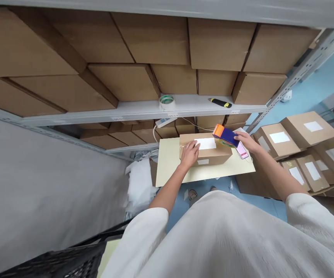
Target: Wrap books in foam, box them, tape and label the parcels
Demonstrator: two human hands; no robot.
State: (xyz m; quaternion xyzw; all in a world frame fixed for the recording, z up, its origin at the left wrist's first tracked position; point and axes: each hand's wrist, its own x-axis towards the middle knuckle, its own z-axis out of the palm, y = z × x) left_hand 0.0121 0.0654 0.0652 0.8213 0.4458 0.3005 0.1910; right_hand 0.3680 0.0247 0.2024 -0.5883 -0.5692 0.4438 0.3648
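A brown cardboard box (213, 160) lies on the pale yellow tabletop (167, 166), with a white label (206, 144) on its top and a smaller one on its near side. My left hand (189, 153) rests on the box's top left, fingers spread out by the label's edge. My right hand (246, 141) is closed around a blue and orange tape dispenser (226, 135), held at the box's right end. Beneath that hand a phone (241, 150) with a lit screen lies on the table.
Cardboard boxes (167, 40) fill the shelves ahead. A tape roll (167, 101) and a utility knife (220, 102) lie on the shelf edge, above a power strip (165, 122). Labelled boxes (309, 131) are piled at right. White packing sheets (140, 183) hang left; a black crate (77, 260) stands lower left.
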